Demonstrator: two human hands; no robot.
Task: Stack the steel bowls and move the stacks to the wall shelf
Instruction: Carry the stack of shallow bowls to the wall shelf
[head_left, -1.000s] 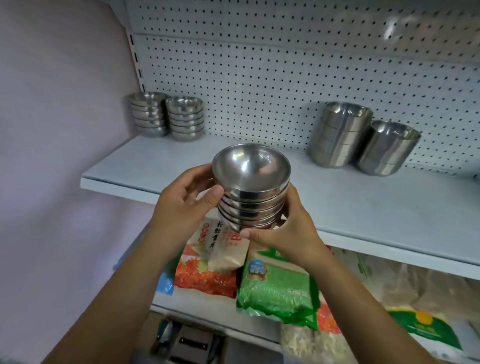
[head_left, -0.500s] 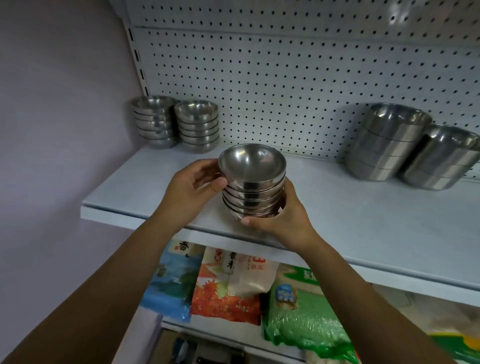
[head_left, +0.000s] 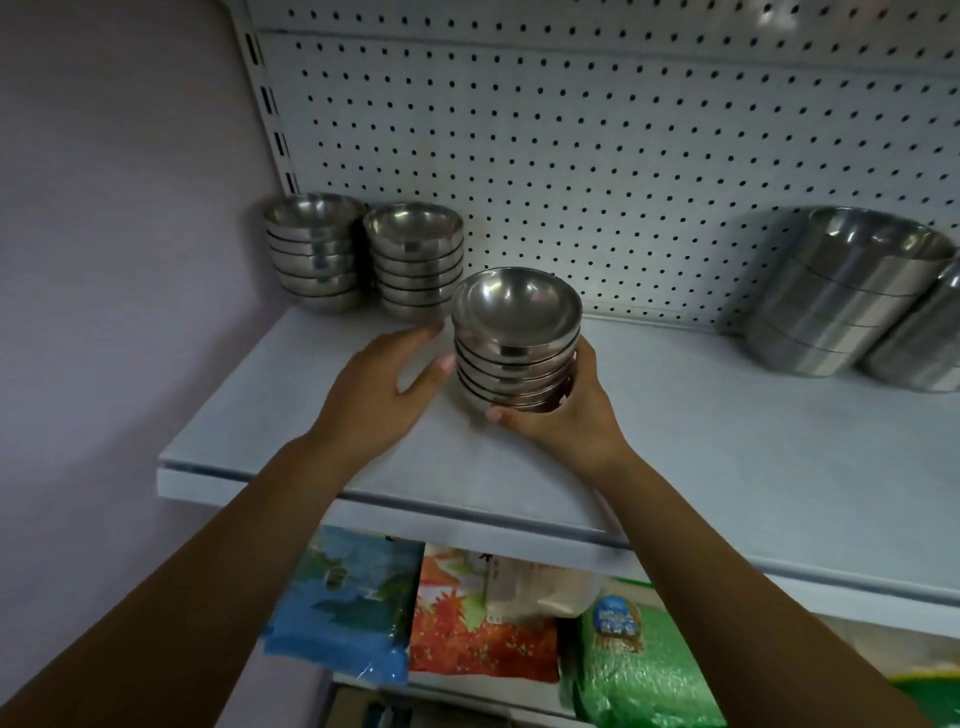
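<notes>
A stack of small steel bowls (head_left: 516, 332) stands over the white wall shelf (head_left: 675, 467), near its middle. My right hand (head_left: 558, 415) wraps around the stack's lower right side. My left hand (head_left: 384, 387) is beside the stack on the left, fingers spread, thumb tip touching its side. Two finished stacks of small steel bowls (head_left: 314, 252) (head_left: 414, 260) stand at the back left against the pegboard, just behind and left of the held stack. I cannot tell whether the held stack rests on the shelf.
Two stacks of larger steel bowls (head_left: 841, 291) (head_left: 919, 343) lean at the back right. A white pegboard (head_left: 597, 145) backs the shelf. A lilac wall (head_left: 114, 260) closes the left side. Bagged goods (head_left: 483, 623) lie on the lower shelf.
Both hands carried the stack forward and down over the shelf, toward the back-left stacks. My left hand has loosened from a full grip to a thumb touch.
</notes>
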